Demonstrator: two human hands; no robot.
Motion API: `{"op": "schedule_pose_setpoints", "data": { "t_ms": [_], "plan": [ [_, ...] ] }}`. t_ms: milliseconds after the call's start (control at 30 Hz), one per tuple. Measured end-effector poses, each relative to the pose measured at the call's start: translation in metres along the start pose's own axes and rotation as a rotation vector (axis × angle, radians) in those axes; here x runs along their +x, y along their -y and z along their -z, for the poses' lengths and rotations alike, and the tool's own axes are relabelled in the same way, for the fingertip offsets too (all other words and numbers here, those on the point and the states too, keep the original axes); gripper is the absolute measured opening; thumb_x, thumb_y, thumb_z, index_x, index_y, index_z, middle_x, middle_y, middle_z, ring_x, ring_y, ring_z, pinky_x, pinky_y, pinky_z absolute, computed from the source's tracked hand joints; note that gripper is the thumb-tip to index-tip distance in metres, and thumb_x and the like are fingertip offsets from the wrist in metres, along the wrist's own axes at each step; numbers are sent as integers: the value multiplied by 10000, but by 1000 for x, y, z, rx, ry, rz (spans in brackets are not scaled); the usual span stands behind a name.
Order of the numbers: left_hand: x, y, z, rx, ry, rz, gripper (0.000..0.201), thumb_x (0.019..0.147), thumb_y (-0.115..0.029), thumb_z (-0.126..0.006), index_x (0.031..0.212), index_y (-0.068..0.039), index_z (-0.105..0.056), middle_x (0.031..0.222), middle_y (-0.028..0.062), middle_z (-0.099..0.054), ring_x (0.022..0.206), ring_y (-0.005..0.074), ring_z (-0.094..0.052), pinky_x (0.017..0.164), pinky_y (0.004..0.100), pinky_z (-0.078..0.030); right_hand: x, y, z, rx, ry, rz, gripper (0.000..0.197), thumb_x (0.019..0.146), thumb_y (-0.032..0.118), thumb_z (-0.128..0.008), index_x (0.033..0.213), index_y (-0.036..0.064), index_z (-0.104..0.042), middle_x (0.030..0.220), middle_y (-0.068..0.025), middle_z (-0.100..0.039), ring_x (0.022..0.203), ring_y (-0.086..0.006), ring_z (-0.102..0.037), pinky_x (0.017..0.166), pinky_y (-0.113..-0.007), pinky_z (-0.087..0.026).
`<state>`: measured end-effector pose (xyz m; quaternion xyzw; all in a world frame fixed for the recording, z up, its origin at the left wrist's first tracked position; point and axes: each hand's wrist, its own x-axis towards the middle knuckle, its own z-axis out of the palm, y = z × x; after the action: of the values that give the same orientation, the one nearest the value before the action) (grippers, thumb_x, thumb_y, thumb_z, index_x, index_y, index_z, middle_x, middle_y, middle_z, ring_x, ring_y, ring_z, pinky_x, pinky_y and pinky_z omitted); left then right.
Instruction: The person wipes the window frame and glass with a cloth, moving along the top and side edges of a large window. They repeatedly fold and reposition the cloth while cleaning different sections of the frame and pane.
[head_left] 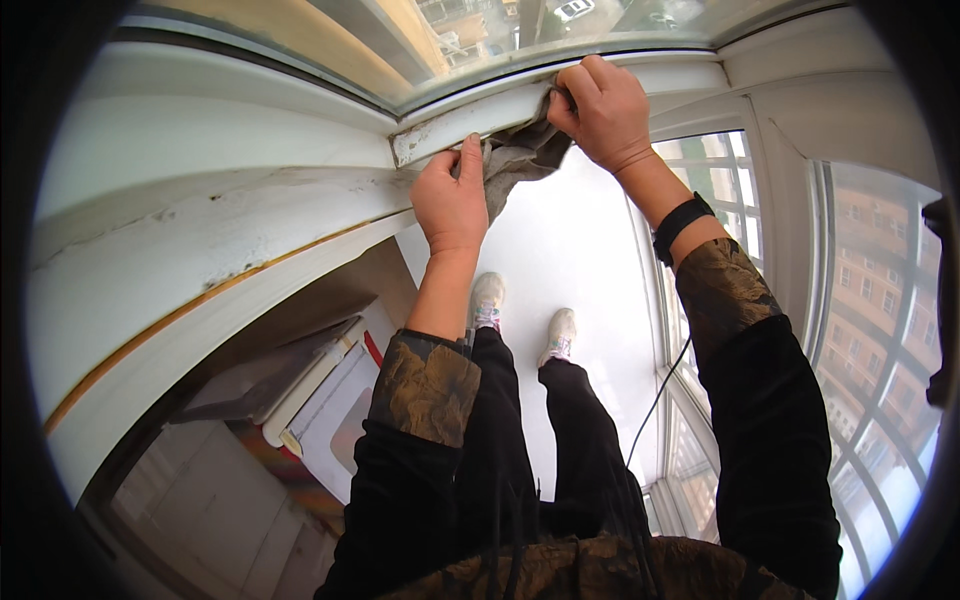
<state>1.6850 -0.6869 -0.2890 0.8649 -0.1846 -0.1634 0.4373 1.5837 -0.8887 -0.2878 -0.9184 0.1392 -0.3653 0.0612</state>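
A grey-brown cloth (527,158) hangs in folds along the edge of a white window frame (470,118). My left hand (452,198) is closed on the cloth's left part, its thumb laid up against the frame's edge. Higher and to the right, my right hand (603,112) pinches the cloth's upper end close to the glass. Between the two hands the fabric sags over the white frame's lip. Dark specks mark the frame's surface near its left corner. The fingertips of both hands are partly hidden by the hands and the cloth.
A white ledge (200,230) with dirt marks and a brown strip runs along the left. Below it stand boxes (320,400). My shoes (488,300) rest on the pale floor (590,240). Barred windows (870,300) line the right, and a thin black cable (655,405) hangs near my right arm.
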Motion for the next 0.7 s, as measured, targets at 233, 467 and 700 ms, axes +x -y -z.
{"op": "schedule_pose_setpoints", "data": {
  "t_ms": [233, 467, 700],
  "plan": [
    [4, 13, 10, 125, 36, -124, 443, 1056, -369, -601, 877, 15, -730, 797, 230, -687, 708, 435, -630, 666, 463, -503, 1, -5, -3, 30, -73, 47, 186, 764, 153, -774, 856, 153, -613, 785, -37, -546, 697, -276, -575, 625, -392, -468],
    [3, 27, 6, 123, -51, -260, 380, 1092, -273, -538, 916, 26, -693, 777, 237, -660, 693, 402, -587, 648, 459, -491, -1, -7, -5, 36, -93, 51, 181, 770, 167, -773, 854, 155, -614, 777, -35, -542, 702, -265, -573, 636, -387, -469],
    [3, 20, 6, 99, -54, -292, 409, 1093, -287, -579, 901, 59, -683, 686, 197, -593, 616, 245, -436, 628, 387, -474, -2, -8, -7, 3, -102, 64, 181, 769, 174, -773, 859, 159, -617, 778, -32, -545, 706, -265, -577, 636, -386, -472]
  ]
}}
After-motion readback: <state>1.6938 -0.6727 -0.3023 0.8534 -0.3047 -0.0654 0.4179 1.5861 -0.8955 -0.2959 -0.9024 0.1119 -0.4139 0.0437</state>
